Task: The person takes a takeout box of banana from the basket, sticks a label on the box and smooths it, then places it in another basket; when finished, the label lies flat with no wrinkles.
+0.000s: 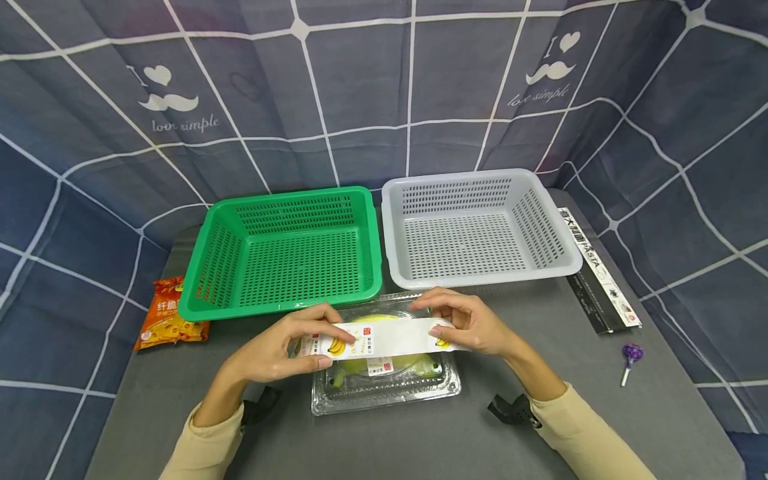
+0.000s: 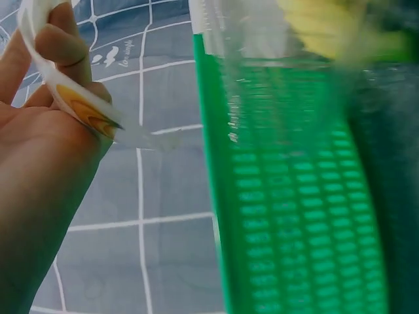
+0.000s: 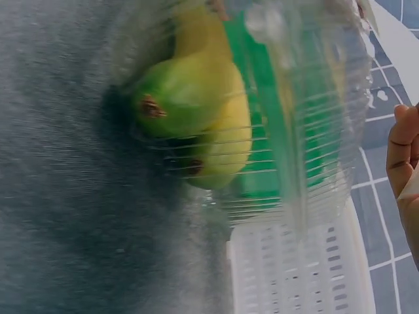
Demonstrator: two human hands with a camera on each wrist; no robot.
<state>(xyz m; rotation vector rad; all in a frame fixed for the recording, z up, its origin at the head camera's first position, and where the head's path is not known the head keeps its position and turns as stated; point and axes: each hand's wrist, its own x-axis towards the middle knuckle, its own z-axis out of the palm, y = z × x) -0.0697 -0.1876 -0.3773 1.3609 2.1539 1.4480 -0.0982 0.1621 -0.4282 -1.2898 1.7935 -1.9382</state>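
A white paper strip (image 1: 399, 339) printed with bananas stretches between both hands, above a clear plastic box (image 1: 384, 400) on the table. My left hand (image 1: 282, 343) holds the strip's left end, with the thumb at its lower edge. In the left wrist view this end of the strip (image 2: 82, 111) curves across the fingers. At the other end, my right hand (image 1: 474, 325) pinches the strip between thumb and fingers. Inside the box, yellow-green bananas (image 3: 177, 98) with dark tips show through the plastic in the right wrist view. The strip covers part of the box lid.
Behind the box stand a green basket (image 1: 300, 267) and a grey-white basket (image 1: 462, 243). An orange snack bag (image 1: 165, 317) lies at the left. To the right are a long pasta box (image 1: 600, 273) and a purple lollipop (image 1: 632, 355). Patterned cloth (image 1: 360, 87) surrounds the grey table.
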